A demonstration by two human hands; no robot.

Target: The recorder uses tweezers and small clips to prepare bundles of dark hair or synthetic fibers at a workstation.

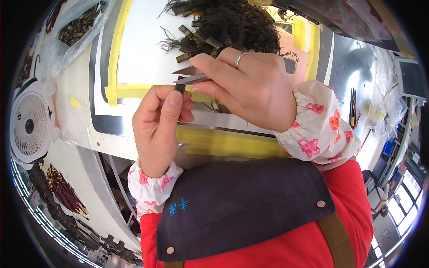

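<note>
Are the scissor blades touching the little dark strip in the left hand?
Touching. The head view shows the scissors, held by the right hand, closing on the top of the strip pinched in the left hand.

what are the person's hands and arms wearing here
Both forearms wear white oversleeves with a pink and orange floral print and elastic cuffs, over red sleeves. The right hand has a silver ring on one finger; the left hand is bare.

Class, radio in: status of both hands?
Left hand pinches dark strip. Right hand holds scissors, blades open at strip. Hair pile behind; nothing blocking.
</note>
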